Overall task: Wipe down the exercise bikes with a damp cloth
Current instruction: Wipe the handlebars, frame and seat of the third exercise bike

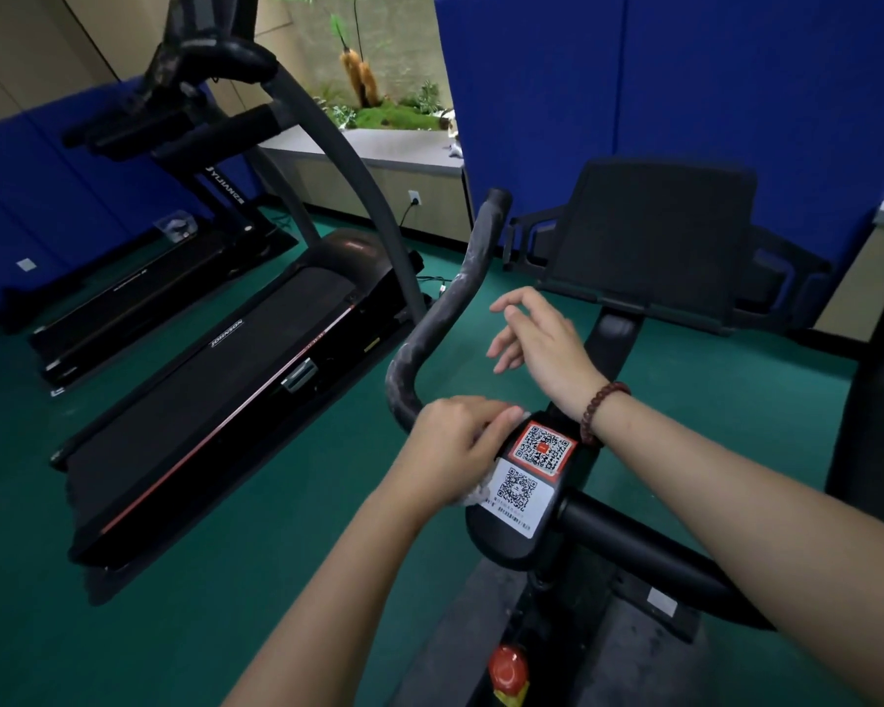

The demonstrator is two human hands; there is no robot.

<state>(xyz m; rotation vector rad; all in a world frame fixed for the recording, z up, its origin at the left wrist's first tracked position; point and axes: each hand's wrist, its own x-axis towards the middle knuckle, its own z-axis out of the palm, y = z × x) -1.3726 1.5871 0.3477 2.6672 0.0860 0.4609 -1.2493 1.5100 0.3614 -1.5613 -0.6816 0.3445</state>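
White cloth [478,494], gripped under left hand [455,446] at hub [501,546], sits at foot of handlebar [445,308] rising away forward; right hand [542,339], fingers spread, hovers beside handlebar.

I see green floor [174,635], blue padded wall panels [736,84], two black treadmills [256,400] on my left, a planter ledge [368,151] behind them

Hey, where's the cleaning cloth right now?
Head view, centre: the white cloth is bunched under the left hand, pressed on the bike's handlebar hub just left of the QR stickers.
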